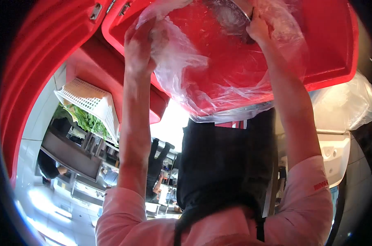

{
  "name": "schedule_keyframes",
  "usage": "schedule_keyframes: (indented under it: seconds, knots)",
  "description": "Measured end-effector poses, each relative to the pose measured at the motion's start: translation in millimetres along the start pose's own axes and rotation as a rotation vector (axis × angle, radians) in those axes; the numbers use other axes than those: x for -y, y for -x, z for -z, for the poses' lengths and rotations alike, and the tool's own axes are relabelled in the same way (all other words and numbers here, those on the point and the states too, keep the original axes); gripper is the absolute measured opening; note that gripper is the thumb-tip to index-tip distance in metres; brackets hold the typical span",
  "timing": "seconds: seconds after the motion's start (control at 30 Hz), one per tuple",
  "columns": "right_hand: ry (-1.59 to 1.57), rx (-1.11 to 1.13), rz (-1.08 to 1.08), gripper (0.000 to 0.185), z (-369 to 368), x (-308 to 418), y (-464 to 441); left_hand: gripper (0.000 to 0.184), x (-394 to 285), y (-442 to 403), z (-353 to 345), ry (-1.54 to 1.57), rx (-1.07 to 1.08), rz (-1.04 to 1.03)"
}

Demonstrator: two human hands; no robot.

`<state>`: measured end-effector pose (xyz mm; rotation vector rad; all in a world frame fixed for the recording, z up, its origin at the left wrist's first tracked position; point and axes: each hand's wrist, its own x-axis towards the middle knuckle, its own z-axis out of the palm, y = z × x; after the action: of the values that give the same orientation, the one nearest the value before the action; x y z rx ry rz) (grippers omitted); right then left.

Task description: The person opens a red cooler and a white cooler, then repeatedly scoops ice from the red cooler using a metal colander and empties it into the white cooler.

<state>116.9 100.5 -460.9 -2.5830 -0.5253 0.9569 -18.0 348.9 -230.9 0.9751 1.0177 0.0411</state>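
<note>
A clear plastic bag [181,78] lines the red bin [331,65] at the top of the view. My left hand [140,47] is closed on the bag's gathered edge at the left, its fingers partly covered by the plastic. At the upper right, my right hand [258,28] grips the rim of a metal bowl or scoop [241,9], which is inside the bag and cut off by the frame's top edge. Whitish, frosty-looking material shows beside the metal.
A ribbed red lid [42,53] stands at the left. Beyond my left arm are a white perforated basket [87,98] with leafy greens [87,119] and another person in dark clothes [156,172]. A filled clear bag [344,102] is at the right.
</note>
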Motion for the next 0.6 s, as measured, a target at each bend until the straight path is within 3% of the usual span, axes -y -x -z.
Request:
schedule_keyframes:
  seconds: [0.1,0.23,0.37,0.47,0.5,0.6]
  knots:
    - [0.042,0.136,0.018,0.073,-18.5,-10.8,-20.0,0.024,-14.8,27.8,-20.8,0.082,0.051,-0.143]
    - [-0.072,0.226,-0.024,0.060,-41.4,-16.2,-34.7,0.027,-30.2,18.4,-24.1,0.130,0.209,-0.163]
    - [-0.262,0.252,0.001,0.051,-50.1,-22.8,-15.0,0.030,-39.8,6.4,-26.8,-0.154,-0.104,-0.222]
    - [-0.614,0.302,0.042,0.048,-57.0,-45.2,4.5,0.048,-35.2,-7.8,-9.7,0.173,0.320,-0.346]
    - [-0.770,0.334,0.047,0.046,-57.1,-54.4,6.6,0.035,-37.8,-16.6,-17.9,0.156,0.170,-0.360]
    - [-0.892,0.534,-0.226,0.043,-22.8,-36.3,26.9,0.032,-44.9,-42.3,12.2,-0.054,-0.018,-0.046]
